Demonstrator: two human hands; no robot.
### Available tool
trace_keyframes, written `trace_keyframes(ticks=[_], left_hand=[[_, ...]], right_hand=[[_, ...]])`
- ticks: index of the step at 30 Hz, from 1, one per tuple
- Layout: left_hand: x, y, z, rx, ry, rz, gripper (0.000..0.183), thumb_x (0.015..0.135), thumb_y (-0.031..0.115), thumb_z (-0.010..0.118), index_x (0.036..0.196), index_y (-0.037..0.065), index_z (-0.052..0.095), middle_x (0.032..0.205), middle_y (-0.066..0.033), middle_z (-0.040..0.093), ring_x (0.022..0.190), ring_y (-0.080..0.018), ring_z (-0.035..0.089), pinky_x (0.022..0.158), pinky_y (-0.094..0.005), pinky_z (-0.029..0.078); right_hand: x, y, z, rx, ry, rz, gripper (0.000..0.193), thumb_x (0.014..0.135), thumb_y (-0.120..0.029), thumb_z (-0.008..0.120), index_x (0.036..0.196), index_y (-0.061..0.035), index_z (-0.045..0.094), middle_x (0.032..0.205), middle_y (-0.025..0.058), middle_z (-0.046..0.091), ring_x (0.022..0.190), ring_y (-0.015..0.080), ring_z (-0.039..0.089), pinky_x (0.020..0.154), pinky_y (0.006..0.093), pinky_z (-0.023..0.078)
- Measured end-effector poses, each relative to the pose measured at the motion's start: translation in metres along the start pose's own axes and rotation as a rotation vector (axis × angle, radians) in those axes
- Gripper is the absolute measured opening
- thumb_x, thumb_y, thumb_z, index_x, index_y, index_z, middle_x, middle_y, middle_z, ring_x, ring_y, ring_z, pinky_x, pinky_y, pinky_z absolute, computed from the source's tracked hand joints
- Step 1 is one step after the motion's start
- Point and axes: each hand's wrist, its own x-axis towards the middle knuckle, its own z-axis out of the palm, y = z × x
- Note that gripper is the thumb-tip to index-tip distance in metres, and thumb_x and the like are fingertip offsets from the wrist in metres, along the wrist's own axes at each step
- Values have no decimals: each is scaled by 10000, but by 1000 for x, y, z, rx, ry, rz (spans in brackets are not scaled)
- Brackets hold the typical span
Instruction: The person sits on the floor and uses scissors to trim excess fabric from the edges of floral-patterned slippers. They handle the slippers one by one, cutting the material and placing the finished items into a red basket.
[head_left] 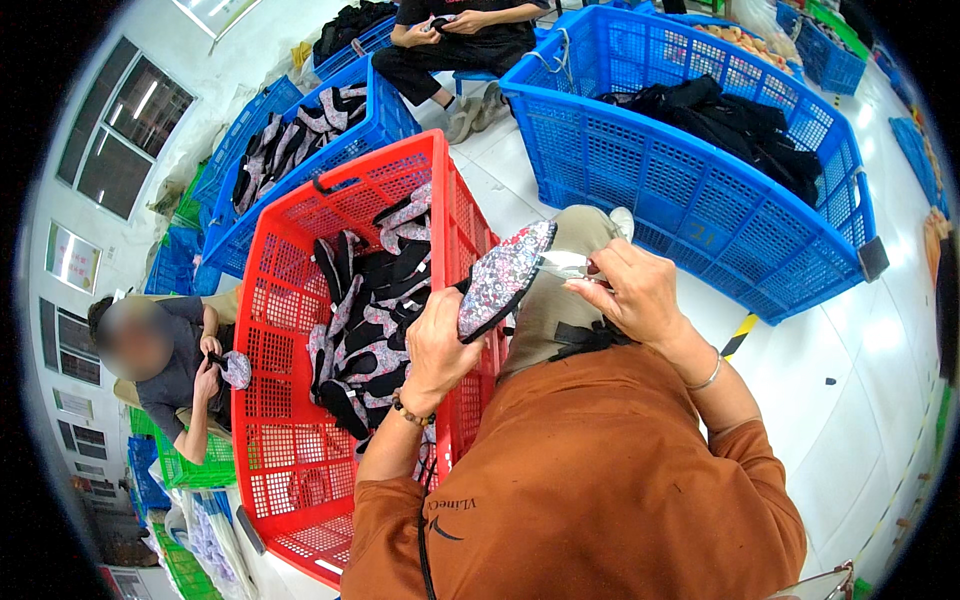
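My left hand (440, 335) is closed round the heel end of a floral fabric slipper (508, 275) with a black edge. Its rounded toe points up and to the right, above my lap. In my right hand (635, 290), pinched between thumb and fingers, is a shiny metal tool (563, 262). The tool's bright end reaches the slipper's edge near the toe; whether it is scissors or a plain blade I cannot make out. Just left of my left hand, many similar floral and black slippers (375, 335) lie heaped in a red plastic crate (270, 345).
A large blue crate (640, 170) holding black pieces (725, 125) stands ahead on the right. Another blue crate (395, 115) with floral slippers is at the far left. One seated person (165, 350) handles a slipper beyond the red crate; another person (465, 40) sits at the back.
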Motion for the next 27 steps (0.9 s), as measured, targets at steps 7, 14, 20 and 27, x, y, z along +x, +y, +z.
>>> trace_keyframes(ticks=[7,14,20,27], left_hand=[[0,-2,0,15,17,39,376,595,9,680,936,-13,523,896,-174,573,812,-361,578,700,-394,483],[0,-2,-2,14,-19,58,403,589,18,696,954,-28,529,927,-184,586,854,-357,591,735,-386,492],[-3,-3,-1,-6,-11,36,411,583,12,695,959,-26,530,933,-187,588,859,-359,592,736,-387,491],[-3,-3,1,-43,-10,-13,414,577,4,686,962,-20,533,928,-185,584,855,-362,587,740,-385,485]], right_hand=[[-1,-1,3,9,7,-7,286,755,-325,714,736,-74,580,662,50,541,538,201,537,470,303,401],[2,-3,13,98,-21,-8,306,780,-350,675,694,-88,543,637,58,502,558,227,542,472,337,399],[-1,5,14,76,126,136,252,770,-255,709,721,-39,588,622,90,522,521,244,520,468,323,393],[-5,8,11,118,72,82,301,765,-287,718,760,-23,574,643,90,518,539,239,514,478,319,394]])
